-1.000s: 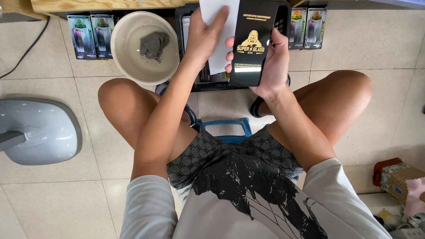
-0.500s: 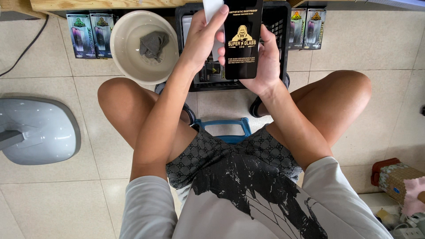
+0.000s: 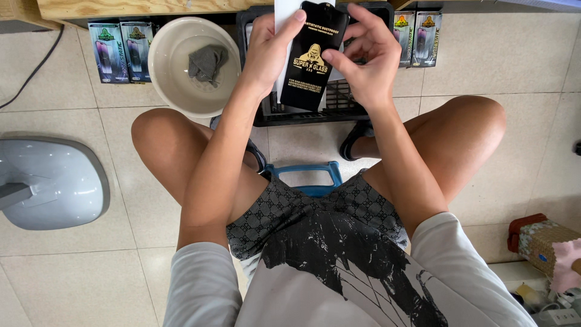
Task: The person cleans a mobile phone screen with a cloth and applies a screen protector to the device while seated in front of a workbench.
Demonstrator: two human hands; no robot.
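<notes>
- The left hand [image 3: 270, 51] grips a black packet [image 3: 313, 56] by its left edge, thumb on the front, with a white sheet [image 3: 284, 13] behind it.
- The right hand [image 3: 365, 57] pinches the packet's right edge, fingers curled.
- The packet stands upright above a black crate [image 3: 339, 104] on the floor.
- Left of the crate sits a bowl [image 3: 175, 79] with a grey cloth [image 3: 206, 62] in it.
- Boxes [image 3: 120, 49] line the wall.
</notes>
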